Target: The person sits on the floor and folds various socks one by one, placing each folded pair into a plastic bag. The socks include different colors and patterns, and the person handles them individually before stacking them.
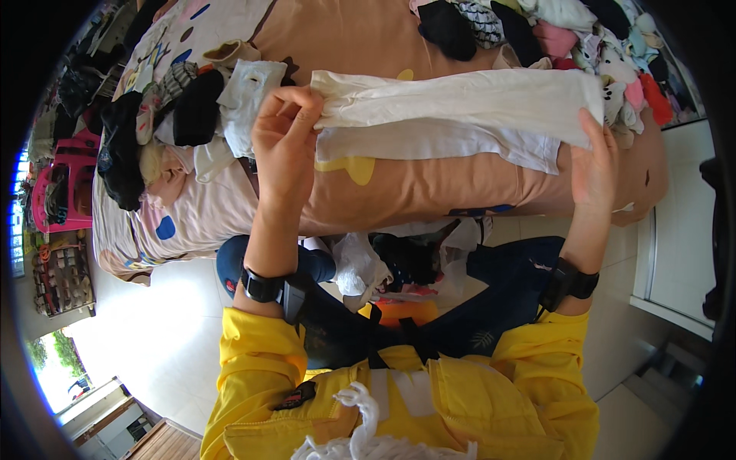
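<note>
A long white, sock-like tube of cloth (460, 96) is stretched level between my hands above the bed. My left hand (285, 146) pinches its left end, with thumb and fingers closed. At its wider right end, my right hand (595, 165) grips the edge; the cloth hides some of the fingers. Just below it, a second long white piece of cloth (429, 142) lies on the bed, partly covered by the first. I cannot tell whether the two pieces are joined.
The peach patterned bedsheet (399, 192) carries a heap of socks and small clothes (195, 103) at left and another heap (552, 38) at far right. A bag of clothes (406, 261) stands between my knees. A pink plastic chair (73, 180) is at left, a white cabinet (678, 222) at right.
</note>
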A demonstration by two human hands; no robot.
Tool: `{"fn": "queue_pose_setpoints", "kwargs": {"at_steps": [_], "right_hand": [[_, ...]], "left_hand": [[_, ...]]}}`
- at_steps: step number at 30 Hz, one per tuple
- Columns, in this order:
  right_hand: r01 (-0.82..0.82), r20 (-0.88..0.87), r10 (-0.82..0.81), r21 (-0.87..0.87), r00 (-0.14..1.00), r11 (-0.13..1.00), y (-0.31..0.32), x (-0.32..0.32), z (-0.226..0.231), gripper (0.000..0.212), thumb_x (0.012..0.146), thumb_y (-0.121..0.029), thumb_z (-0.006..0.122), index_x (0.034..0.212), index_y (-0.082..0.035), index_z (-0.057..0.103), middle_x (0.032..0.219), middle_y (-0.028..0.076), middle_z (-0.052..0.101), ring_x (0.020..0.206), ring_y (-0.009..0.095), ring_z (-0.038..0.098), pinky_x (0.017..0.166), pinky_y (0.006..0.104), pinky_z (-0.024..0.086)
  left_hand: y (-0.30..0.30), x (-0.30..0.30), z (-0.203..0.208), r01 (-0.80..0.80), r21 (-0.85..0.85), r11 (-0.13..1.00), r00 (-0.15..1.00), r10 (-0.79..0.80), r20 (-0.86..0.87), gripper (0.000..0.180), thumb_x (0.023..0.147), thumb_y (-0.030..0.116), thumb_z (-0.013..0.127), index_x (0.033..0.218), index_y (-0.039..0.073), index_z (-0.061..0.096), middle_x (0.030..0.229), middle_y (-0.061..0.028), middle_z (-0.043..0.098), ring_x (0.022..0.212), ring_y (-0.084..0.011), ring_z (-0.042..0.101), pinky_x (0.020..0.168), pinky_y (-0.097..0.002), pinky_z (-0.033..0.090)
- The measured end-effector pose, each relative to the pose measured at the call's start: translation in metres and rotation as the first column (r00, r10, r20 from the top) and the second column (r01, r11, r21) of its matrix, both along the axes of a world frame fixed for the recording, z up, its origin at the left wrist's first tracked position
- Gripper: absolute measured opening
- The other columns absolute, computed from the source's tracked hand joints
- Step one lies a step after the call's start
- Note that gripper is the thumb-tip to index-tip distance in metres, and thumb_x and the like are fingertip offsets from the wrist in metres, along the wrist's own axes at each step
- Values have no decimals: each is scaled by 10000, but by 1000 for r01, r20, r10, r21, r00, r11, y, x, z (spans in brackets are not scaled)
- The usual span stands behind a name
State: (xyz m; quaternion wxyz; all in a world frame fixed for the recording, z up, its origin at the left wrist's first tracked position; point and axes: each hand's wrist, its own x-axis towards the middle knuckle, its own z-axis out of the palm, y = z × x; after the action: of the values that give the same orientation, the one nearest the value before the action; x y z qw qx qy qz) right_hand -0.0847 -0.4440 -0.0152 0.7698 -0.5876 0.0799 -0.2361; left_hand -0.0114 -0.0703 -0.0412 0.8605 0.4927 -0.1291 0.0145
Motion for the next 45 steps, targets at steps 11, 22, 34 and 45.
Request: {"fn": "queue_pose_setpoints", "kwargs": {"at_steps": [11, 22, 34, 45], "right_hand": [[-135, -19, 137, 99, 990, 986, 5, 2, 4, 225, 873, -11, 606, 1096, 9, 624, 1218, 120, 597, 1160, 233, 553, 1034, 390, 398], [-201, -26, 214, -470, 976, 859, -18, 4, -12, 115, 780, 81, 584, 774, -13, 652, 1201, 83, 577, 1159, 191, 522, 1019, 299, 372], [-266, -369, -39, -737, 929, 622, 12, -3, 1, 313, 808, -21, 683, 1103, 22, 589, 1004, 43, 610, 882, 112, 569, 792, 235, 453], [652, 609, -256, -622, 751, 433, 17, -2, 14, 311, 648, 68, 723, 736, -43, 446, 874, 52, 530, 799, 149, 502, 782, 216, 408]], "left_hand": [[-6, -5, 9, -39, -13, 999, 999, 38, -38, 219, 939, -1, 566, 1154, -10, 605, 1052, -73, 659, 941, -115, 607, 852, -238, 466], [-5, -6, 8, -533, 420, 734, 765, 207, 610, 292, 707, -226, 444, 769, 24, 582, 851, -85, 626, 827, -200, 614, 796, -263, 467], [-18, -15, -1, -609, 760, 227, 785, 31, 619, 387, 824, 120, 662, 1182, 48, 534, 1056, -160, 578, 998, -321, 564, 906, -389, 452], [-10, -19, 7, -700, 434, 567, 658, 276, 700, 289, 630, -194, 581, 802, 27, 507, 843, -95, 541, 776, -217, 563, 721, -264, 459]]}}
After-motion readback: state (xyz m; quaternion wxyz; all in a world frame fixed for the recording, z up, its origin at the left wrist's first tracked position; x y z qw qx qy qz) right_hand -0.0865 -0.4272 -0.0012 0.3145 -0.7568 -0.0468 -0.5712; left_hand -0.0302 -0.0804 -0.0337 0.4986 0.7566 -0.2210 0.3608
